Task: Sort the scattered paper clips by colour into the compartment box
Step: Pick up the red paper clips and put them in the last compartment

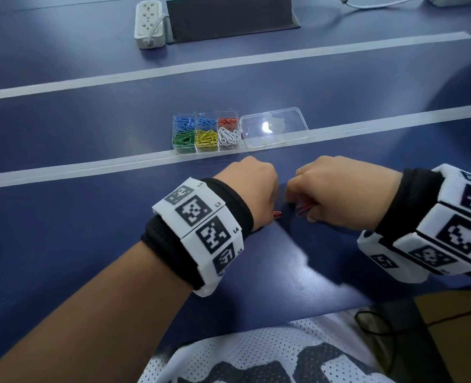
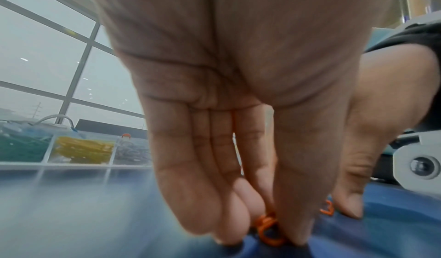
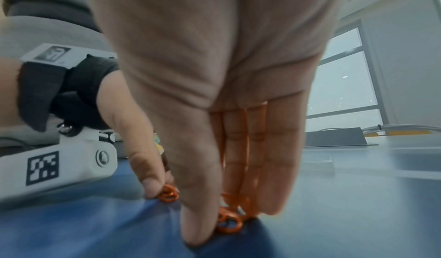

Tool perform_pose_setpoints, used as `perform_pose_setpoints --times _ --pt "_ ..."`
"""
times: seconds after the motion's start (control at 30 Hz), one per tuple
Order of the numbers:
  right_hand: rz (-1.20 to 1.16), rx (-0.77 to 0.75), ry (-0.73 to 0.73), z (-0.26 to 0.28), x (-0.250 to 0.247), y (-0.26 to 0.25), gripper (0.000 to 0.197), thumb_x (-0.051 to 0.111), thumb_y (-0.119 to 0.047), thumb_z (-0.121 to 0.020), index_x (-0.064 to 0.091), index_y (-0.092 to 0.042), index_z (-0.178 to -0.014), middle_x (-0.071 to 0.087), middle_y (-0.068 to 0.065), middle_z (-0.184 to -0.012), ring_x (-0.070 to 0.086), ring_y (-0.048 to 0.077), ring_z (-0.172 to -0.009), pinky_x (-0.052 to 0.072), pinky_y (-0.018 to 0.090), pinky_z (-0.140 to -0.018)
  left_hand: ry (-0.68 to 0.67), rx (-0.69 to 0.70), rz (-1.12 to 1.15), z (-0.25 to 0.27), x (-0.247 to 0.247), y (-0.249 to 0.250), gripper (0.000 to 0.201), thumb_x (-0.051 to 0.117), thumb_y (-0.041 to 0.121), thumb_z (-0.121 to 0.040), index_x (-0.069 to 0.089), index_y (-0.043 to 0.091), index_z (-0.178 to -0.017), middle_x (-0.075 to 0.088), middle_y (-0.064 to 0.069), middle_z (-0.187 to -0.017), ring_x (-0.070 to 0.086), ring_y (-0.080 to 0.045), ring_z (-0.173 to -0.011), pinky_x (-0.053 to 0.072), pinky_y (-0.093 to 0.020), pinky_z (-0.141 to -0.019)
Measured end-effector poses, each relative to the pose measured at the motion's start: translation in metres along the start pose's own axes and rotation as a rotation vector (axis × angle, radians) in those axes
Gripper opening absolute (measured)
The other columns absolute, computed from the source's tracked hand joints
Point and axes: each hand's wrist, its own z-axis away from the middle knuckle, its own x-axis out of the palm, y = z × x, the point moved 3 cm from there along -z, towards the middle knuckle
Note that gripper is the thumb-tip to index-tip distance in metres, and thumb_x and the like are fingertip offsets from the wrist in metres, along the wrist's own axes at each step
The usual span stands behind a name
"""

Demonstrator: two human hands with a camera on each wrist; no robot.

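Hands, two, side by side on the blue table point(image 1: 90, 217), near of the compartment box point(image 1: 206, 134): left hand point(image 1: 252, 189) with thumb and fingers point(image 2: 241, 218) pinching red paper clips point(image 2: 269, 230) against the surface; right hand point(image 1: 339, 189) with thumb and fingers point(image 3: 276, 186) closed on a second bunch of red clips point(image 3: 229, 222). Box holds blue, red, green, yellow and white clips in separate compartments, its clear lid point(image 1: 274, 128) lying just right of it. White power strip point(image 1: 149, 23) at the far edge.
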Motion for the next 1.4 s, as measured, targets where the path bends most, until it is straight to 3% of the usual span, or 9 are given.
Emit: perform_pose_setpoints --times 0.17,0.4,0.6,0.77,0.83,0.9,1.13,1.3,1.4 --pt "0.011 0.004 -0.018 0.007 0.001 -0.004 0.015 0.052 -0.022 -0.084 0.061 -0.031 -0.092 0.059 -0.001 -0.096 0.061 0.028 -0.09 0.053 0.037 -0.074 -0.016 -0.024 -0.009 -0.002 0.001 0.001 0.008 0.065 0.024 -0.07 0.058 0.022 -0.066 0.058 -0.002 -0.076 0.062 -0.027 -0.082 0.051 -0.033 -0.068" --pt "0.009 0.091 -0.041 0.006 -0.01 0.0 0.014 0.048 -0.022 -0.078 0.051 -0.036 -0.079 0.046 -0.006 -0.082 0.056 0.024 -0.083 0.04 0.029 -0.063 -0.055 -0.002 -0.147 -0.005 0.004 0.007 0.014 0.062 0.025 -0.072 0.05 0.017 -0.071 0.04 0.001 -0.064 0.05 -0.025 -0.065 0.045 -0.033 -0.061" --pt "-0.121 0.141 0.219 -0.019 -0.039 0.02 0.022 0.055 -0.021 -0.08 0.068 -0.032 -0.093 0.056 -0.009 -0.07 0.052 0.022 -0.074 0.045 0.028 -0.071 -0.056 0.024 -0.267 -0.005 0.004 0.014 0.03 0.058 0.015 -0.077 0.034 0.012 -0.06 0.03 -0.001 -0.061 0.028 -0.016 -0.047 0.035 -0.03 -0.052" --pt "-0.385 0.121 0.413 -0.06 -0.073 0.024 0.025 0.056 -0.011 -0.078 0.074 -0.02 -0.093 0.059 -0.005 -0.065 0.056 0.01 -0.068 0.037 0.015 -0.064 -0.015 -0.004 -0.165 -0.01 0.001 0.005 0.026 0.057 0.018 -0.079 0.04 0.01 -0.061 0.035 -0.001 -0.062 0.039 -0.023 -0.053 0.038 -0.032 -0.057" --pt "-0.506 0.118 0.423 -0.077 -0.078 0.026 0.025 0.056 -0.01 -0.077 0.074 -0.021 -0.09 0.063 -0.005 -0.064 0.058 -0.001 -0.056 0.041 0.008 -0.055 0.072 -0.057 -0.036 -0.011 -0.014 -0.011 0.01 0.058 0.023 -0.075 0.057 0.014 -0.07 0.053 -0.003 -0.069 0.053 -0.027 -0.069 0.045 -0.031 -0.064" --pt "-0.609 0.116 0.414 -0.092 -0.08 0.026 0.024 0.055 -0.009 -0.075 0.072 -0.022 -0.086 0.07 -0.001 -0.068 0.06 -0.002 -0.053 0.048 0.009 -0.062 0.192 -0.122 0.069 -0.012 -0.033 -0.033 0.006 0.06 0.026 -0.07 0.062 0.02 -0.07 0.065 -0.002 -0.075 0.061 -0.026 -0.076 0.048 -0.028 -0.068" --pt "-0.661 0.114 0.453 -0.123 -0.083 0.025 0.017 0.064 -0.013 -0.074 0.068 -0.029 -0.08 0.063 -0.011 -0.066 0.051 -0.016 -0.039 0.038 0.0 -0.041 0.452 -0.243 0.257 -0.033 -0.078 -0.086 0.009 0.063 0.033 -0.069 0.068 0.025 -0.071 0.069 0.002 -0.078 0.064 -0.02 -0.083 0.053 -0.034 -0.082" --pt "-0.561 0.138 0.407 -0.12 -0.078 0.029 0.025 0.059 -0.011 -0.08 0.072 -0.023 -0.097 0.068 -0.004 -0.082 0.055 -0.001 -0.057 0.049 0.017 -0.068 0.377 -0.249 0.171 -0.055 -0.071 -0.091 0.012 0.062 0.029 -0.077 0.074 0.027 -0.079 0.071 -0.001 -0.088 0.064 -0.023 -0.09 0.052 -0.035 -0.085" --pt "-0.566 0.151 0.419 -0.112 -0.08 0.034 0.03 0.053 -0.008 -0.083 0.071 -0.022 -0.101 0.068 -0.003 -0.085 0.056 0.004 -0.065 0.043 0.018 -0.076 0.376 -0.245 0.147 -0.059 -0.069 -0.095 0.015 0.062 0.029 -0.08 0.074 0.027 -0.089 0.071 -0.002 -0.092 0.063 -0.023 -0.094 0.05 -0.033 -0.088"
